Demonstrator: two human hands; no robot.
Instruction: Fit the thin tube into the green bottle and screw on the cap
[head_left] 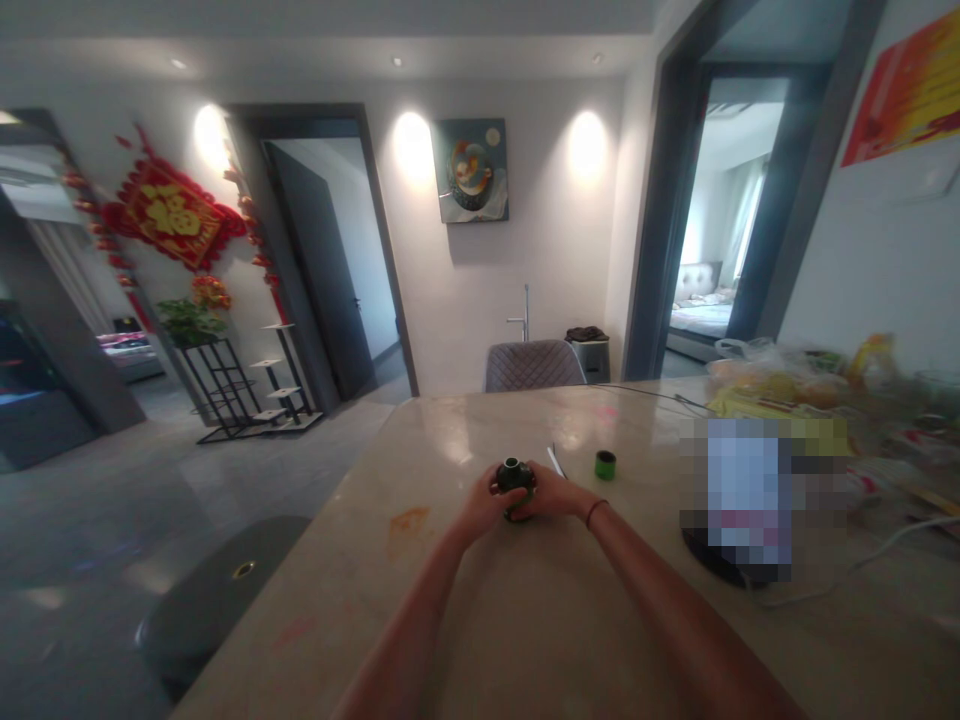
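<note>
A small dark bottle (513, 476) stands upright between my hands, its pale-rimmed mouth uncovered and facing up. My left hand (484, 500) wraps round its left side, with the thumb across the front. From the right, my right hand (553, 493) is closed round the same bottle, wearing a thin dark band at the wrist. Just behind that hand lies a thin white and dark stick-like thing (556, 461), whose kind I cannot make out. A short green cap (605, 465) with a dark hollow top sits on the table to the right.
The pale stone table (420, 600) carries orange and pink stains. At its right are a blurred-out object on a dark round base (720, 562), a white cable (832, 585) and plastic bags (780, 375). A grey chair (534, 366) stands at the far edge, a dark stool (225, 600) at left.
</note>
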